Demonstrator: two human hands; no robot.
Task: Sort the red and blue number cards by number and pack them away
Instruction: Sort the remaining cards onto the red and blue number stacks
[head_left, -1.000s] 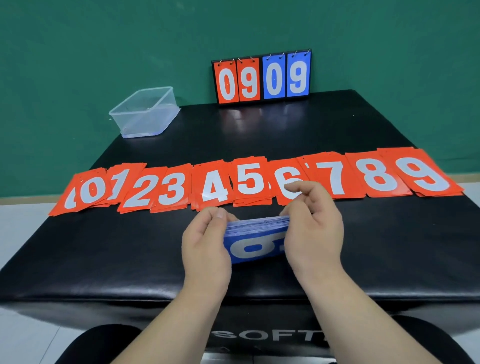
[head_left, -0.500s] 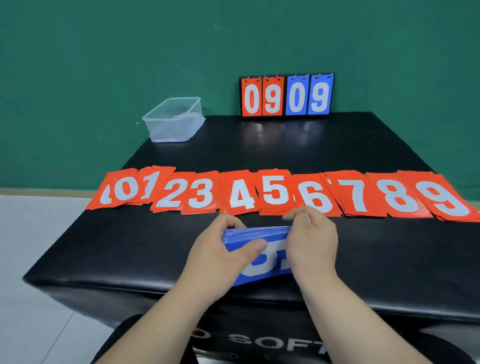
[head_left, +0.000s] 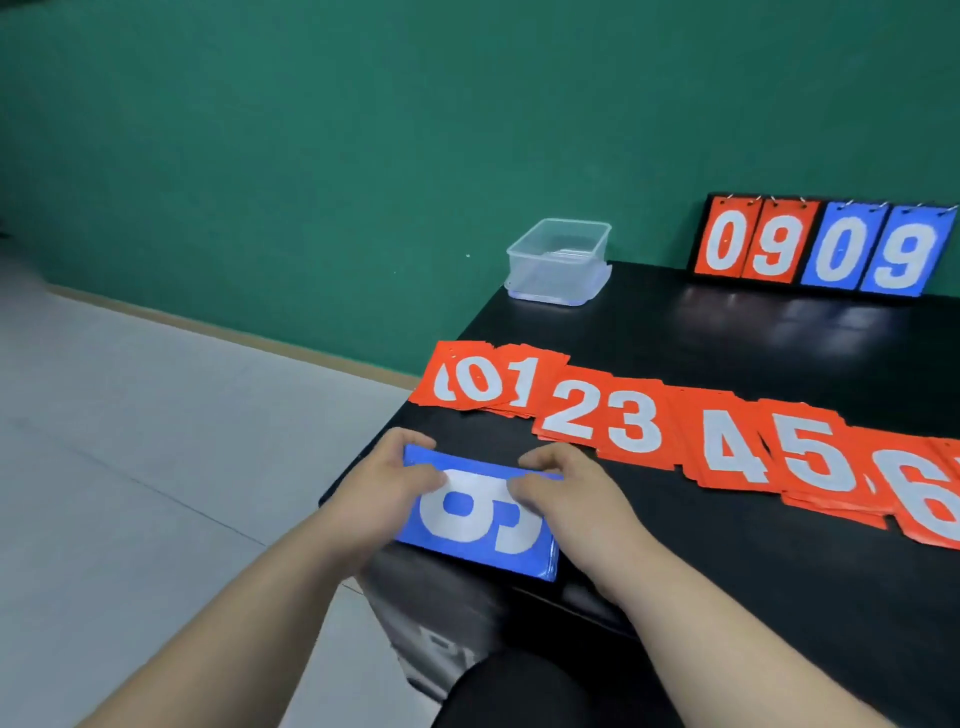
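At lower centre, the left hand (head_left: 387, 491) and right hand (head_left: 569, 493) each pinch an end of the blue card stack (head_left: 467, 552); red cards (head_left: 675, 431) lie in a row above.

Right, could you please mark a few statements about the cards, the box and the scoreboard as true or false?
1. The left hand and the right hand both grip the blue stack. True.
2. The box holds red cards. False: no cards show in it.
3. The scoreboard reads 0909. True.
4. The red cards lie in one pile. False: they lie spread in a row by number, with 0 to 6 in view.
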